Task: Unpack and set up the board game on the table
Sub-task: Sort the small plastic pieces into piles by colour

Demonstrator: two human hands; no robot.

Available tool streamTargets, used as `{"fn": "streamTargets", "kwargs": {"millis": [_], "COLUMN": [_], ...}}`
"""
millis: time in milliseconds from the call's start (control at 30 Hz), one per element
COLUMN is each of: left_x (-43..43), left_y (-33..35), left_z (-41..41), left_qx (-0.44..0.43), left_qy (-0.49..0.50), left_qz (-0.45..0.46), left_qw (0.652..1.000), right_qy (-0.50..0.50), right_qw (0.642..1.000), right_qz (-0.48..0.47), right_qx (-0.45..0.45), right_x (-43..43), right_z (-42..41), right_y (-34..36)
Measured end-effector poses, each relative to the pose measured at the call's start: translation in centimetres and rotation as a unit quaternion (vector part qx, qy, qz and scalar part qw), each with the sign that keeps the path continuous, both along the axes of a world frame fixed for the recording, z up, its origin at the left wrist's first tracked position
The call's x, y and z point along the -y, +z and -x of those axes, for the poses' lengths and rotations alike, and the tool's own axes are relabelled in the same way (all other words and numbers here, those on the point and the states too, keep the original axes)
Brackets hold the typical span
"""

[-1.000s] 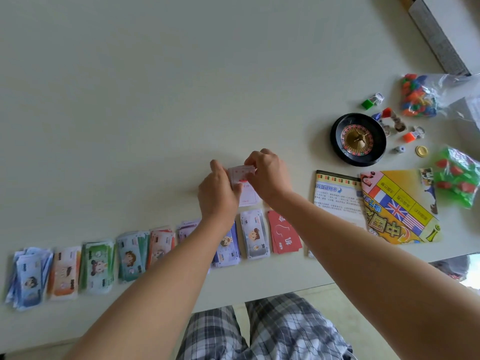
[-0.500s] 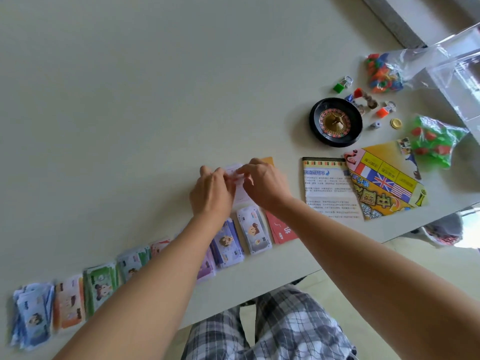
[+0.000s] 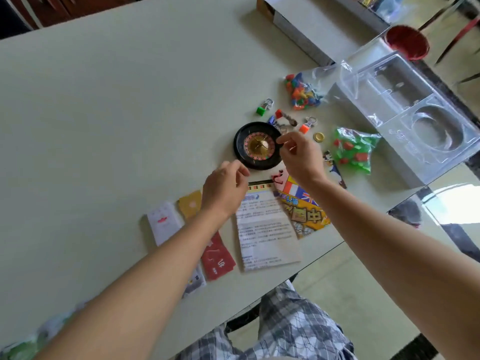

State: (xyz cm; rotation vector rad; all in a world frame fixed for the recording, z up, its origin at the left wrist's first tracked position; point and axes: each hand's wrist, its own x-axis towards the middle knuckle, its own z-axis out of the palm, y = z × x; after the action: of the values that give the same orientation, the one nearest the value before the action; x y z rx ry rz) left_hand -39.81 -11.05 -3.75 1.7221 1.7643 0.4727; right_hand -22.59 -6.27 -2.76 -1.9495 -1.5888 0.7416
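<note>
**Head view.** Roulette wheel (image 3: 257,145) lies flat on the table (image 3: 104,113), beyond the rule sheet (image 3: 265,229). Left hand (image 3: 224,188) hovers at its near rim, loosely curled, empty. Right hand (image 3: 298,154): thumb and forefinger close at the right rim, contact unclear. Probably rigid, smooth, light; grip opposite rim edges, avoiding the spinning centre.

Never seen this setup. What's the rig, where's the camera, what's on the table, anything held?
No robot: two bare hands of a person. One wide-angle head-worn camera looks down at them. On the table lie a roulette wheel, an instruction sheet, a folded board, a bag of mixed coloured pieces, a bag of green and red pieces, a gold coin and card stacks. A clear plastic tray sits at the right. The left hand is loosely curled and holds nothing. The right hand has fingertips at the wheel's rim; whether it grips, I cannot tell.
</note>
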Motion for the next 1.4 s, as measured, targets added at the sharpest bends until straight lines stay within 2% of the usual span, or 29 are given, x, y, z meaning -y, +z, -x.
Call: {"fn": "streamTargets", "kwargs": {"millis": [133,233,367,433,533,633,700,900,1067,1200,1300,1400], "left_x": [-5.0,-8.5,-12.4,-14.1,-16.5,-17.9,-18.5,-18.7,-17.7,-15.2,-11.7,-7.8], "left_y": [-0.3,-1.1,-1.9,-2.0,-1.8,-2.0,-2.4,-2.3,-0.3,1.5,2.6,3.9], "left_z": [-8.6,-13.3,-16.1,-16.7,-17.3,-17.5,-17.5,-15.6,-11.6,-6.2,-1.5,4.1], "left_qx": [0.022,-0.035,-0.091,-0.115,-0.136,-0.140,-0.139,-0.094,0.041,0.211,0.260,0.294], "left_qy": [-0.062,-0.093,-0.082,-0.067,-0.047,-0.054,-0.058,-0.006,0.171,0.331,0.410,0.454], "left_qz": [-0.023,-0.043,-0.042,-0.039,-0.019,0.020,0.024,-0.014,-0.044,-0.035,-0.065,-0.091], "left_qw": [0.998,0.994,0.992,0.990,0.989,0.988,0.988,0.995,0.983,0.919,0.872,0.836], "right_qy": [0.036,0.117,0.190,0.160,0.023,-0.096,-0.140,-0.162,-0.080,0.015,0.094,0.153], "right_qw": [0.992,0.976,0.942,0.956,0.983,0.943,0.909,0.879,0.866,0.865,0.872,0.889], "right_qz": [0.038,0.086,0.169,0.172,0.180,0.195,0.183,0.104,0.077,0.131,0.195,0.195], "right_qx": [0.115,0.160,0.220,0.177,-0.019,-0.253,-0.346,-0.436,-0.488,-0.484,-0.439,-0.386], "right_x": [-4.0,-7.0,-10.5,-12.3,-15.2,-17.1,-17.8,-19.3,-19.1,-16.4,-13.2,-8.6], "right_z": [-9.1,-12.8,-14.0,-14.2,-14.5,-14.2,-14.1,-12.4,-8.0,-1.8,4.0,10.7], "right_y": [-1.0,-2.1,-2.9,-2.7,-2.8,-2.9,-2.6,-0.6,2.7,3.9,3.0,2.7]}}
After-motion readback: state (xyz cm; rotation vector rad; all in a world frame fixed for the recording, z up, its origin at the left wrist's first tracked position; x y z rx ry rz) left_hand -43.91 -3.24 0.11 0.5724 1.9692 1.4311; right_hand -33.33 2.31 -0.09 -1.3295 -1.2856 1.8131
